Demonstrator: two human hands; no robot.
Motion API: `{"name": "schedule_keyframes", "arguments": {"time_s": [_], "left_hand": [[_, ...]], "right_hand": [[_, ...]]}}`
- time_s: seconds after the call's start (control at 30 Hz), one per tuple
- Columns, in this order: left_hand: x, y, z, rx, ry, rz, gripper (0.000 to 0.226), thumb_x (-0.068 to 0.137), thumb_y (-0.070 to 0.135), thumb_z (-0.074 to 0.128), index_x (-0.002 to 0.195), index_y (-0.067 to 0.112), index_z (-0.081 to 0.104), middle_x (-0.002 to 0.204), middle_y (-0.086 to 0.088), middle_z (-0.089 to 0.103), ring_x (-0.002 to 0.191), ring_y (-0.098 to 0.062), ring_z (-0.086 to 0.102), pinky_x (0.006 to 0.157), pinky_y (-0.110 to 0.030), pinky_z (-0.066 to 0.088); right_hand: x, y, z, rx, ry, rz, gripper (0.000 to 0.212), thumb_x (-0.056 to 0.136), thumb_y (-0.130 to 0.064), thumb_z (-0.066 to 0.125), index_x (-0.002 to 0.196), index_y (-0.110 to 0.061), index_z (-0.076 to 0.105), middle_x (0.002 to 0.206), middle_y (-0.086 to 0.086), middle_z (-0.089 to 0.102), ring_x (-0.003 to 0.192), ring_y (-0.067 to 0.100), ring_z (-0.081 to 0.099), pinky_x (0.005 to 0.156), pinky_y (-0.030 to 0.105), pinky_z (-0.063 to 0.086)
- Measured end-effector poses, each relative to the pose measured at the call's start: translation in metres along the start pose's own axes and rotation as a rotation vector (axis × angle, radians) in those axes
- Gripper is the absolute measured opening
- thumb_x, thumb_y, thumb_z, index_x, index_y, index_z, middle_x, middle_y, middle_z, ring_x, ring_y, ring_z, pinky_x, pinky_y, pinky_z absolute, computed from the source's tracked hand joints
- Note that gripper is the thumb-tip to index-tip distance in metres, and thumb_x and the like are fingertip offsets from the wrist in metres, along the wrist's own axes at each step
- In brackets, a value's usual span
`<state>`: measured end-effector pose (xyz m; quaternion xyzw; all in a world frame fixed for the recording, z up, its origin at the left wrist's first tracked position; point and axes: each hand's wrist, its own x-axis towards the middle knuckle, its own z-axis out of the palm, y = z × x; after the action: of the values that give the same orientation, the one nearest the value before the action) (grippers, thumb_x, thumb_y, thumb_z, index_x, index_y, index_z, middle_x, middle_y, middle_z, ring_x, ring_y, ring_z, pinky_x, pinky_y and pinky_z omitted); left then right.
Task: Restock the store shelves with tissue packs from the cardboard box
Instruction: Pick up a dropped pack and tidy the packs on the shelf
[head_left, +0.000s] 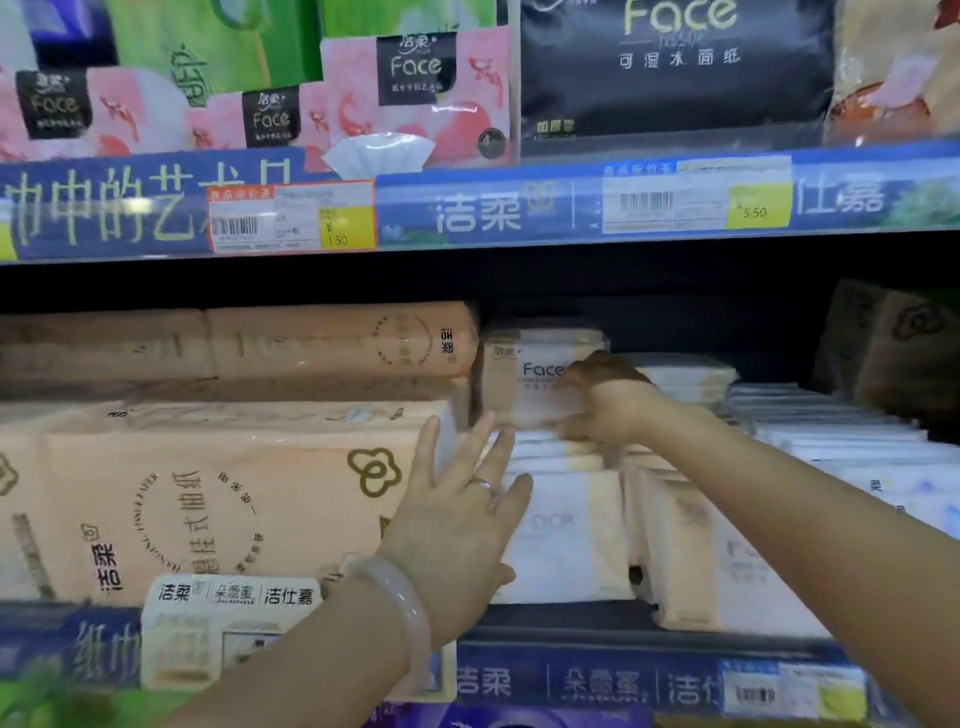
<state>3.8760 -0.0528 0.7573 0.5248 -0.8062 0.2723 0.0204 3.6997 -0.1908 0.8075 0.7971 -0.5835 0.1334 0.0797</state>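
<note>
- Head view, middle shelf (545, 621); your right hand (597, 410) is reached in deep, fingers curled round a small peach-and-white "Face" tissue pack (535, 376); the pack sits upright on top of the flat-stacked packs (566, 525) below it, just right of the large peach multipacks (218, 499).
- Your left hand (457, 519) is spread, fingers straight and holding nothing; it hovers at the right end of the big multipack, by the gap beside the stacked packs; whether it touches the wrapper, cannot tell, picture is blurred.
- Step in hand, as I judge it: seating one pack on the stack, placement not yet finished, since the grip is on.
- Cardboard box not in this view; no telling how many packs remain.
- Next move calls for: nudge the pack square against the multipack's end and level on the stack, then let go cleanly; your left hand could brace the neighbours; risk is the soft pack tipping forward off the pile.
- Upper shelf (519, 208) with price tags (291, 215) looks stocked.
</note>
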Motion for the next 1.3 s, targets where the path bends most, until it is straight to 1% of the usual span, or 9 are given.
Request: {"name": "schedule_keyframes", "arguments": {"time_s": [0.27,0.43,0.7,0.77,0.83,0.9,1.03,1.17,1.3], "left_hand": [[0.019,0.012,0.022,-0.030,-0.045,0.013,0.073,0.097,0.039,0.036,0.147,0.014,-0.010,0.146,-0.013,-0.033,0.116,-0.024,-0.047,0.095,-0.045,-0.033],[0.043,0.016,0.043,-0.144,-0.128,-0.067,0.086,0.094,0.043,0.043,0.143,0.023,-0.025,0.151,-0.009,-0.030,0.140,-0.023,-0.026,0.114,-0.037,-0.013],[0.046,0.021,0.042,-0.080,-0.136,-0.102,0.085,0.095,0.042,0.042,0.143,0.021,-0.025,0.154,-0.011,-0.023,0.142,-0.026,-0.021,0.114,-0.043,-0.011],[0.035,0.021,0.040,-0.031,-0.024,-0.049,0.091,0.090,0.044,0.052,0.147,0.016,-0.012,0.155,-0.017,-0.012,0.144,-0.030,-0.013,0.114,-0.048,-0.006],[0.019,0.020,0.034,-0.042,0.124,0.010,0.102,0.064,0.046,0.079,0.144,0.008,0.028,0.148,-0.023,0.029,0.141,-0.032,0.021,0.112,-0.050,0.018],[0.002,0.015,0.035,-0.123,0.327,0.012,0.097,0.054,0.042,0.084,0.134,0.008,0.042,0.138,-0.020,0.046,0.132,-0.031,0.035,0.109,-0.049,0.028],[-0.022,-0.004,0.023,-0.202,0.577,-0.061,0.080,0.081,0.050,0.048,0.143,0.008,0.021,0.150,-0.018,0.020,0.139,-0.032,0.017,0.112,-0.047,0.012],[-0.022,-0.015,0.022,-0.124,0.423,-0.029,0.108,0.067,0.061,0.065,0.144,0.004,0.016,0.152,-0.020,0.012,0.141,-0.033,0.008,0.113,-0.047,0.000],[-0.009,-0.004,0.016,-0.028,0.215,0.017,0.122,0.062,0.067,0.068,0.148,0.012,-0.001,0.152,-0.025,0.015,0.142,-0.034,-0.001,0.112,-0.048,-0.010]], "right_hand": [[0.018,0.006,0.015,0.050,0.131,0.138,0.075,0.080,-0.043,0.068,0.141,-0.017,0.032,0.143,0.011,0.029,0.131,0.032,0.032,0.106,0.038,0.036],[0.035,0.029,0.014,0.550,0.139,0.382,0.092,0.073,-0.044,0.075,0.144,-0.010,0.028,0.144,0.010,0.037,0.131,0.030,0.041,0.102,0.034,0.041],[0.029,0.027,0.008,0.705,0.146,0.453,0.038,0.081,-0.016,0.071,0.113,0.004,0.061,0.119,0.017,0.064,0.105,0.031,0.063,0.090,0.035,0.052],[0.016,0.024,-0.005,0.796,0.209,0.440,0.007,0.086,-0.010,0.065,0.086,-0.004,0.062,0.109,0.018,0.066,0.090,0.027,0.066,0.084,0.036,0.057],[-0.004,0.020,-0.019,1.023,0.306,0.439,0.024,0.087,0.000,0.061,0.068,-0.012,0.052,0.088,0.016,0.062,0.056,0.012,0.062,0.054,0.020,0.056],[-0.034,0.015,-0.030,1.203,0.383,0.387,0.030,0.088,0.006,0.058,0.066,-0.012,0.048,0.071,0.008,0.054,0.041,0.005,0.053,0.038,0.013,0.046],[-0.102,0.008,-0.028,1.189,0.385,0.197,0.026,0.087,0.004,0.060,0.068,-0.011,0.052,0.062,0.006,0.052,0.043,0.003,0.052,0.048,0.014,0.049],[-0.143,0.000,-0.008,1.122,0.254,0.138,0.025,0.087,0.001,0.061,0.068,-0.014,0.053,0.062,0.003,0.054,0.047,0.003,0.050,0.056,0.016,0.044],[-0.147,-0.015,0.024,0.699,0.197,0.155,0.034,0.088,-0.006,0.061,0.065,-0.024,0.045,0.064,-0.005,0.049,0.059,0.010,0.047,0.050,0.010,0.035]]}}
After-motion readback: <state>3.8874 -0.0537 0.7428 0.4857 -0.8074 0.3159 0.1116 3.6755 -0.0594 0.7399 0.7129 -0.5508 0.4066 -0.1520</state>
